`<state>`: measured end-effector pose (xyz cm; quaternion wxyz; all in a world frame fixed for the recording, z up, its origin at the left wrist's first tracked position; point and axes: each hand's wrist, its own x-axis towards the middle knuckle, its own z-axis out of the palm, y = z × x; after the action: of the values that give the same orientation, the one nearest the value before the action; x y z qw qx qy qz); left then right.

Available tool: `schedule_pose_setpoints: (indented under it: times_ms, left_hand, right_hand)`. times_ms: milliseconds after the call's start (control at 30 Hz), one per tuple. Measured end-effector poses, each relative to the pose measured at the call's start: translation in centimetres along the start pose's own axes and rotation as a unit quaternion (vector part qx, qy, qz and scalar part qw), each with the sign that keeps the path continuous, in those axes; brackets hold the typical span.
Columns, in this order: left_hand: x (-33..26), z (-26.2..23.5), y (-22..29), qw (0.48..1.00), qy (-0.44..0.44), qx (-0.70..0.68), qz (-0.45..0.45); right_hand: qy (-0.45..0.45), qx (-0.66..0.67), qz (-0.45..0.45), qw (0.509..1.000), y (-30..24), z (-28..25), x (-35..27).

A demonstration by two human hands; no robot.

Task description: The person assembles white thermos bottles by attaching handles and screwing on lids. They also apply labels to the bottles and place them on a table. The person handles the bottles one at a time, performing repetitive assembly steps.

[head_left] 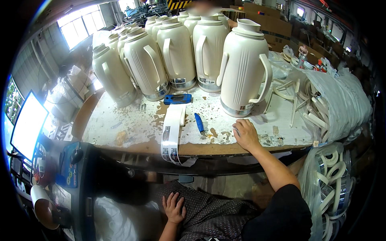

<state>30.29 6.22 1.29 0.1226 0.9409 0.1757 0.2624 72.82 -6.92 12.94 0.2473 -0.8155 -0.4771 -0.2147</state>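
Note:
My left hand [173, 208] rests on the dark patterned cloth over my lap, fingers spread, holding nothing. On the worktable near its front edge, my right hand [246, 134] has its fingers curled together; what they hold, if anything, is hidden. Just beyond it stands a cream thermos jug [244, 68] with a ribbed body, a side handle and a silver band at the base. A blue utility knife [199, 122] lies to the left of that hand. Farther left, a strip of labels [170, 132] hangs over the table edge, beside a blue-and-black tool [177, 99].
Several more cream jugs [175, 56] crowd the back left. Loose cream handles [311, 102] spill from a plastic bag [345, 96] at the right. Below it, another clear bag holds bands and rings [335, 172]. A lit screen [29, 124] stands far left.

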Motion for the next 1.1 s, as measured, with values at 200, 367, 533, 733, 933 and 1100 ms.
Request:
schedule_pose_setpoints:
  times_ms: [200, 367, 533, 733, 933, 1100]
  left_hand:
    - [0.1, 0.0, 0.1, 1.000, 0.003, -0.004, -0.003]
    - [0.2, -0.1, 0.2, 1.000, -0.001, -0.004, -0.007]
    - [0.3, -0.1, 0.3, 1.000, -0.002, -0.007, -0.006]
    - [0.2, 0.1, 0.1, 1.000, 0.000, -0.007, -0.003]
    - [-0.3, 0.6, -0.4, 1.000, 0.018, -0.003, 0.002]
    - [-0.2, 0.0, -0.3, 1.000, 0.008, -0.005, -0.003]
  right_hand:
    - [0.005, 0.002, 0.000, 1.000, -0.1, -0.1, 0.0]
    - [0.000, 0.005, 0.000, 1.000, -0.2, -0.2, 0.1]
    - [0.004, 0.006, -0.003, 1.000, 0.0, 0.0, 0.0]
    - [0.001, 0.003, 0.001, 1.000, 0.0, -0.1, 0.0]
    - [-0.001, 0.013, 0.008, 1.000, -0.1, -0.2, 0.1]
    - [0.002, 0.017, 0.000, 1.000, -0.3, 0.3, 0.2]
